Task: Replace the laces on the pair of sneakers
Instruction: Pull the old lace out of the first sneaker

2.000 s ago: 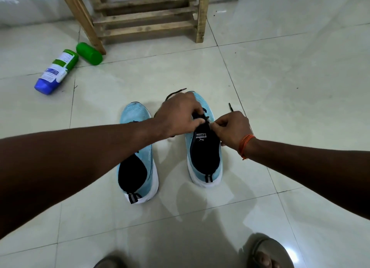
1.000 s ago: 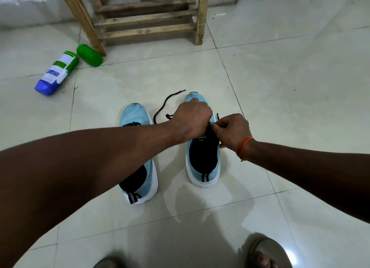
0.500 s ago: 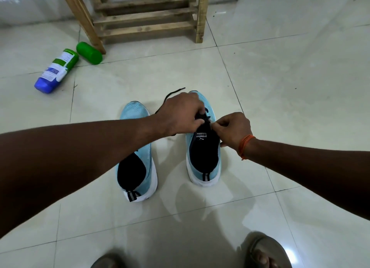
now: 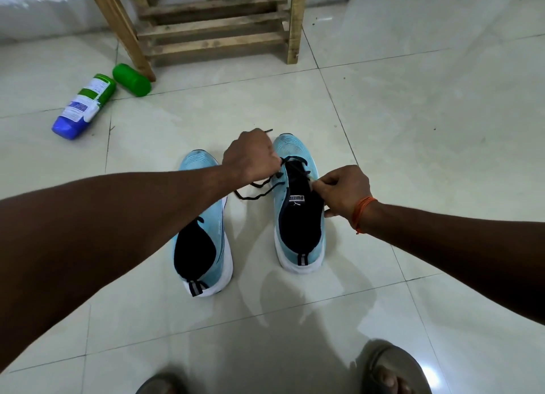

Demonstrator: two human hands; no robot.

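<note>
Two light-blue sneakers with black insides stand side by side on the tiled floor, toes pointing away from me. The left sneaker (image 4: pixel 203 225) has no lace that I can see and is partly covered by my left forearm. A black lace (image 4: pixel 259 191) runs through the front eyelets of the right sneaker (image 4: pixel 298 216). My left hand (image 4: pixel 250 158) grips that lace above the toe, and a loop of it sags between the shoes. My right hand (image 4: pixel 343 188) pinches the lace at the sneaker's right eyelet edge.
A wooden stool frame (image 4: pixel 212 25) stands at the back. A blue-and-green bottle (image 4: pixel 85 104) and a green cap (image 4: pixel 131 79) lie at the back left on the floor. My sandalled feet (image 4: pixel 389 370) show at the bottom edge.
My left hand has pulled up and away toward the toe, drawing out more lace so a slack loop now hangs between the shoes. My right hand stays at the right eyelets.
</note>
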